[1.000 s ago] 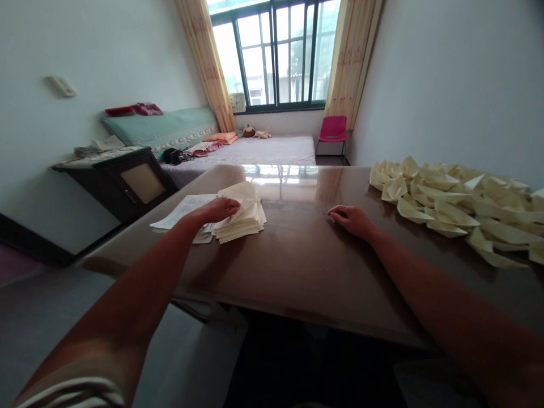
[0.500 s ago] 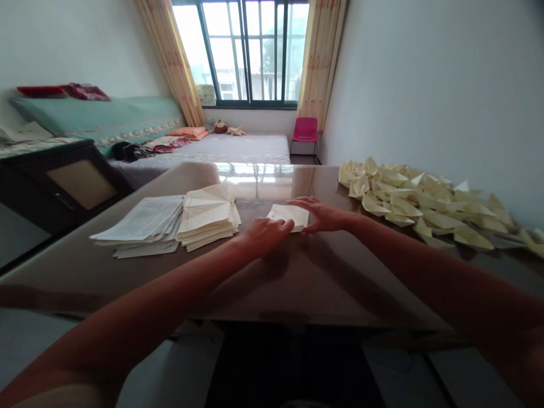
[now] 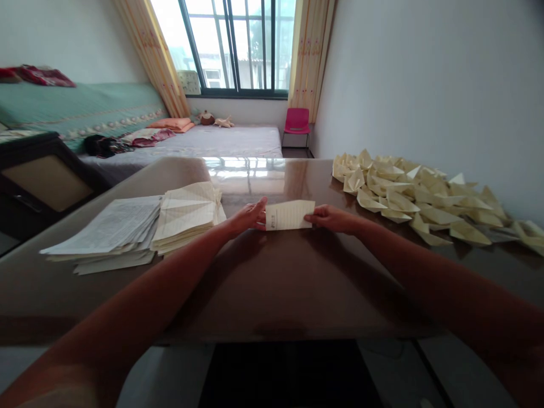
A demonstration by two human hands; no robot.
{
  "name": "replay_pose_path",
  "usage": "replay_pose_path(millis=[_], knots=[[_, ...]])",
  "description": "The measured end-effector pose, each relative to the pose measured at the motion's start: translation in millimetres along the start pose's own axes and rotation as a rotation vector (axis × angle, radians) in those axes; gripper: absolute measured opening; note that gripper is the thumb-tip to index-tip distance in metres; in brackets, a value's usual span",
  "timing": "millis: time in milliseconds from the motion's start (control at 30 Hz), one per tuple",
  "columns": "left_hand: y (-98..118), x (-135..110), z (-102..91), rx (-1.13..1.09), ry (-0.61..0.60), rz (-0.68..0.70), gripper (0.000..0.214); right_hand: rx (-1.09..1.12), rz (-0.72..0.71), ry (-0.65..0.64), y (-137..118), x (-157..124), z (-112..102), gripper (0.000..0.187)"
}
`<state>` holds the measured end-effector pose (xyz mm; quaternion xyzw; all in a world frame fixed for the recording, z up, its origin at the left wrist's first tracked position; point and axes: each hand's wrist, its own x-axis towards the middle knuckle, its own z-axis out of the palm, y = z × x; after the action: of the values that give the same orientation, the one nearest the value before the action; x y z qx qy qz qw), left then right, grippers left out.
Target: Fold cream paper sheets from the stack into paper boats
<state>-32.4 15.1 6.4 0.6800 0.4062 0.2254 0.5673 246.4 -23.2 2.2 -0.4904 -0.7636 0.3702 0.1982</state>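
Observation:
A folded sheet of lined cream paper stands upright above the glossy brown table, held between both hands. My left hand pinches its left edge. My right hand pinches its right edge. Left of my hands lies a stack of creased cream sheets, and beside that a stack of flat printed pages. To the right lies a heap of folded paper boats.
The table's near edge runs along the bottom, with dark space under it. A dark cabinet stands at the left. Behind the table are a bed, a pink chair and a window with curtains.
My left hand left the cream stack with one sheet and brought it to the table's middle. My right hand joined it; both now hold the folded sheet upright. The camera swung right.

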Motion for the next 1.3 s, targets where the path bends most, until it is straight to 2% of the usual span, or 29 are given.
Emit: replay_pose_path(millis=[100,167,267,333,367,433,500,533,667,933,1133,1200,1300], knots=[[-6.3,-0.8,4.4,-0.106,0.125,0.004,0.077,0.106,0.126,0.035,0.1,17.7,-3.5,0.037],[-10.6,-0.2,6.8,0.023,0.2,0.059,0.078,0.057,0.155,0.052,0.2,26.1,-2.9,0.033],[-14.0,2.1,9.9,0.313,0.296,0.166,0.084,-0.146,0.134,0.11,-0.2,33.3,1.3,0.025],[-13.5,3.8,12.0,0.468,0.337,0.194,0.069,-0.285,0.125,0.207,-0.3,34.7,5.9,0.019],[-12.6,4.6,13.2,0.534,0.344,0.19,0.057,-0.333,0.124,0.263,-0.3,34.4,8.7,0.024],[-11.0,5.8,15.6,0.643,0.347,0.169,0.04,-0.384,0.112,0.349,0.2,32.3,14.5,0.045],[-10.3,6.3,17.9,0.712,0.361,0.155,0.036,-0.404,0.068,0.385,0.6,28.9,19.5,0.056],[-10.3,6.2,18.8,0.735,0.37,0.149,0.036,-0.415,0.039,0.389,0.6,27.2,21.5,0.052],[-11.3,3.8,20.2,0.83,0.363,0.124,0.037,-0.484,-0.013,0.395,-1.7,22.9,25.3,0.022],[-7.7,-1.0,22.6,1.115,0.324,0.063,0.038,-0.582,0.078,0.391,-9.5,23.7,27.4,0.02],[-3.2,-8.0,24.3,1.253,0.31,0.092,0.036,-0.669,0.148,0.315,-20.7,20.2,25.9,0.023],[-3.3,-8.0,23.1,1.271,0.318,0.136,0.034,-0.686,0.154,0.295,-21.7,20.1,24.4,0.024],[-5.1,-4.7,20.3,1.24,0.283,0.38,0.031,-0.682,0.149,0.258,-20.7,20.8,21.8,0.025]])
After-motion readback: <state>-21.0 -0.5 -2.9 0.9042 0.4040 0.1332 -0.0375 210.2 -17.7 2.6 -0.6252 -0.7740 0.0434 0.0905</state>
